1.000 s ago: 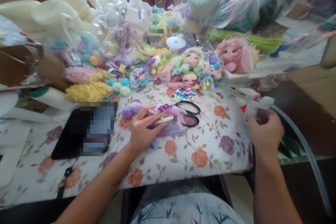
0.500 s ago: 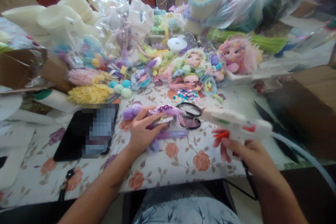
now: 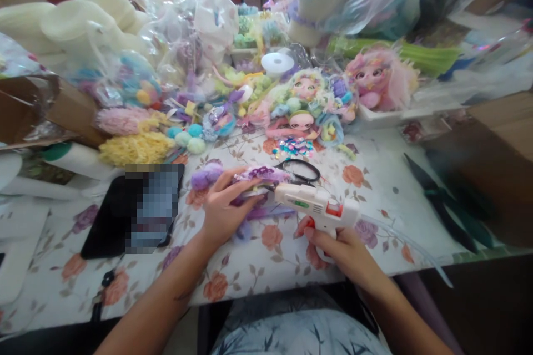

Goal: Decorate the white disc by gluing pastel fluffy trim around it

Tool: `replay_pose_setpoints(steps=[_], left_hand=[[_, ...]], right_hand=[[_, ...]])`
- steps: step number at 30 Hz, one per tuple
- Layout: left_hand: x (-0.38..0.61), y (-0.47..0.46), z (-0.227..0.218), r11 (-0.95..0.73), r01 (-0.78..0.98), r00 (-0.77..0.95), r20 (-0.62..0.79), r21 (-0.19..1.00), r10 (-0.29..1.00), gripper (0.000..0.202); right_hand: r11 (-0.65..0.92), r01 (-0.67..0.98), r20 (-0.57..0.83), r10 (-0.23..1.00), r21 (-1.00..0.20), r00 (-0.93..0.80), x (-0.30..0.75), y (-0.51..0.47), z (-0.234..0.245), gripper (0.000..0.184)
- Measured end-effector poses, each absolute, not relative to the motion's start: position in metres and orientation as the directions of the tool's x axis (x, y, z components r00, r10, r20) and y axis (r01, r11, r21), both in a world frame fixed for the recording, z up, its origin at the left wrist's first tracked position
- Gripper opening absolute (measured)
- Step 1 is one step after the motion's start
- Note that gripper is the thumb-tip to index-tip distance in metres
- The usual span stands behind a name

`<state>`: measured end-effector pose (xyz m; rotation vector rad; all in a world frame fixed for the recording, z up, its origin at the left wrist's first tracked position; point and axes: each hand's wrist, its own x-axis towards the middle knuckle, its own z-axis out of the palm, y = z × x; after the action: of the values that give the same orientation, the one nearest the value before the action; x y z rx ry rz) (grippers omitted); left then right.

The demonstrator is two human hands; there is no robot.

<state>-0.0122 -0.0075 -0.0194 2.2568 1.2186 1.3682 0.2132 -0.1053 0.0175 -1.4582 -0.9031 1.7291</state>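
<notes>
My left hand (image 3: 225, 208) presses down on a purple fluffy craft piece (image 3: 260, 177) lying on the floral tablecloth (image 3: 266, 258), fingers curled over it. A purple pompom (image 3: 205, 176) sits just left of the fingers. My right hand (image 3: 339, 247) grips the handle of a white hot glue gun (image 3: 314, 205) with a red trigger. Its nozzle points left and touches the craft piece beside my left fingers. Black scissors (image 3: 300, 169) lie just behind the gun.
A black tablet (image 3: 135, 211) lies to the left. Dolls (image 3: 303, 105), pompoms, yarn and plastic bags crowd the back. Dark green shears (image 3: 441, 202) lie at the right by a brown box (image 3: 499, 155). A translucent cable (image 3: 412, 244) trails from the gun.
My right hand picked up the glue gun at the table's right edge and carried it left until the nozzle reached the purple piece. My left hand stayed put.
</notes>
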Motion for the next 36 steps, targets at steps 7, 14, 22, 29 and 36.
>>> replay_pose_setpoints(steps=[7, 14, 22, 29, 36], left_hand=[[-0.0116, -0.0076, -0.0186, -0.628, 0.53, 0.221, 0.622, 0.57, 0.752, 0.026], [-0.0121, -0.0086, -0.0181, -0.617, 0.537, 0.223, 0.609, 0.575, 0.762, 0.026], [-0.0119, -0.008, -0.0186, -0.634, 0.517, 0.222, 0.625, 0.575, 0.748, 0.027], [-0.0112, -0.0084, -0.0194, -0.639, 0.518, 0.221, 0.632, 0.569, 0.743, 0.029], [-0.0113, -0.0087, -0.0184, -0.639, 0.524, 0.229, 0.629, 0.564, 0.743, 0.028]], right_hand=[[-0.553, -0.023, -0.548, 0.83, -0.833, -0.106, 0.2106, -0.1008, 0.0208, 0.019], [-0.54, 0.021, -0.537, 0.832, -0.841, -0.14, 0.2089, -0.0952, 0.0209, 0.019], [-0.506, 0.065, -0.51, 0.853, -0.86, -0.112, 0.2087, -0.0971, 0.015, 0.021], [-0.518, 0.048, -0.52, 0.852, -0.854, -0.056, 0.2096, -0.0988, 0.0178, 0.024], [-0.516, 0.081, -0.521, 0.852, -0.853, -0.063, 0.2148, -0.1011, 0.0146, 0.027]])
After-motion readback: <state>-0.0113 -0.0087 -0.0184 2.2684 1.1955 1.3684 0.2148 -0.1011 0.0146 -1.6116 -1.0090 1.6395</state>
